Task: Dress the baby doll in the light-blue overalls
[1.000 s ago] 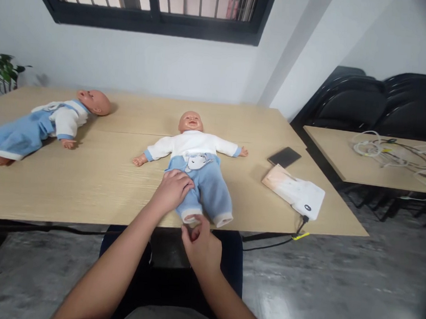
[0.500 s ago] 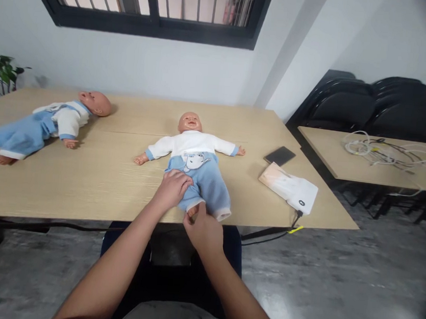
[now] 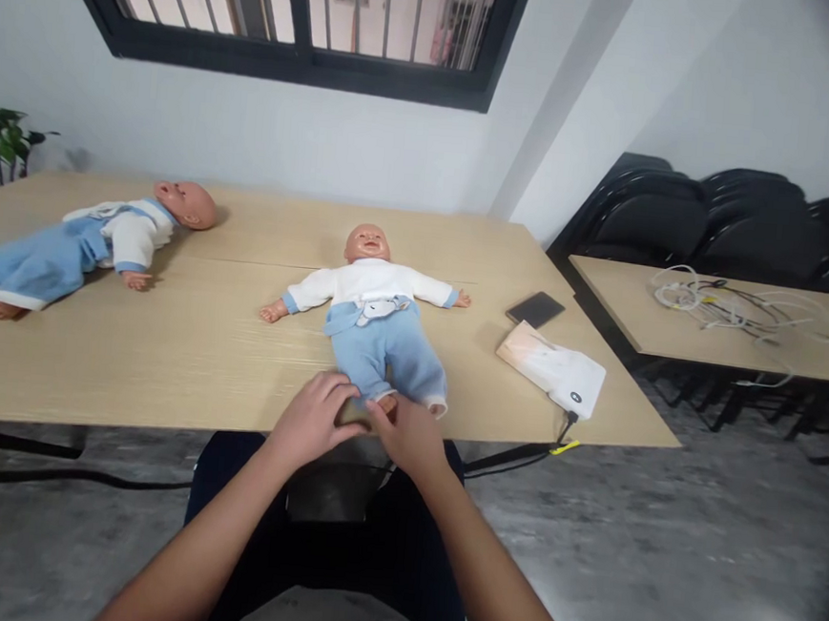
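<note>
A baby doll (image 3: pixel 369 240) lies face up on the table, arms spread, feet toward me. It wears a white top (image 3: pixel 377 284) and light blue trousers (image 3: pixel 379 341) with an animal-face patch at the waist. My right hand (image 3: pixel 411 435) grips the doll's foot at the cuff of the trouser leg on my left, partly hiding both. Beside that cuff, my left hand (image 3: pixel 312 419) has its thumb apart from its curved fingers, and the fingertips touch the leg's lower edge. The other leg's white cuff shows just past my right hand.
A second doll (image 3: pixel 75 250) in like clothes lies at the left of the table (image 3: pixel 166 368). On the right are a dark phone (image 3: pixel 536 309) and a white cabled device (image 3: pixel 553 369). Coiled cables (image 3: pixel 717 301) lie on another table; black chairs (image 3: pixel 744 217) stand behind.
My left hand has moved down from the upper trouser leg to beside the cuff. The trouser leg looks straighter over the doll's leg. My right hand stays at the foot.
</note>
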`<state>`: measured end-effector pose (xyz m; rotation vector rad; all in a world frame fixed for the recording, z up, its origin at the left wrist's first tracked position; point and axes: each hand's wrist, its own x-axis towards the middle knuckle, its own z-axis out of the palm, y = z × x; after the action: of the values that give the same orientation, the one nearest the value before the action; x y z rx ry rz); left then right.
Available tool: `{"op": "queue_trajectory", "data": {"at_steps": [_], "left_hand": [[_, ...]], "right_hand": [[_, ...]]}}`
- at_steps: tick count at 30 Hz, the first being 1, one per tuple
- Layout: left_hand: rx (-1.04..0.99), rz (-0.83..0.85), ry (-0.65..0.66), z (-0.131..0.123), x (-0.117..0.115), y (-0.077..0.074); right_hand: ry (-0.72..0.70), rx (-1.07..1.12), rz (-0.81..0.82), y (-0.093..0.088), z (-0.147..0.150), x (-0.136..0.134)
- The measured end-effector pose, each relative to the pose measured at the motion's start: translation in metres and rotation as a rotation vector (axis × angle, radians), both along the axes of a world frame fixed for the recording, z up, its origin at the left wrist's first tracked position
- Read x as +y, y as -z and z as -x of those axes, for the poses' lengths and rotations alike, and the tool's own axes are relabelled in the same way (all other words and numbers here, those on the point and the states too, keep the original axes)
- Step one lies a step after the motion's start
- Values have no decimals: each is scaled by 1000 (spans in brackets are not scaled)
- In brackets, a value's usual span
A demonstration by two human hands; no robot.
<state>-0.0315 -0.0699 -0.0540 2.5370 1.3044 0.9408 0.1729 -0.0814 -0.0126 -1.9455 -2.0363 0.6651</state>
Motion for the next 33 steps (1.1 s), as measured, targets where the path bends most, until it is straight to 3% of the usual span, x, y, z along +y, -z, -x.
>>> {"op": "queue_trajectory", "data": {"at_steps": [4,9,13,17,20,22,24,26,28,33], "left_hand": [[24,9,-74,-12,-10,8],[96,-20,-100,-12,-4,3],[110,14,-260,-18,2,-2],[-3,157,-457,-33,5,-2],[-287,376,-472,-38,6,-5],[-668,582,-423,-38,7,-13],[-1089,864,-324,-41,9,-23],[-1372,1155,-216,-47,12,-34],[-1502,1321,-179,-56,17,-42],[-1620,1337,-277,-74,36,-46]], "right_hand": [[10,-43,-28,3,2,-2],[-13,-192,-72,-4,0,-1],[-11,-256,-172,-10,2,-4],[62,-285,-403,3,12,-15],[117,-240,-614,19,15,-22],[136,-190,-690,27,14,-24],[172,-109,-666,30,15,-25],[228,12,-567,30,18,-26],[266,131,-456,29,22,-28],[183,87,-431,34,21,-35]]}}
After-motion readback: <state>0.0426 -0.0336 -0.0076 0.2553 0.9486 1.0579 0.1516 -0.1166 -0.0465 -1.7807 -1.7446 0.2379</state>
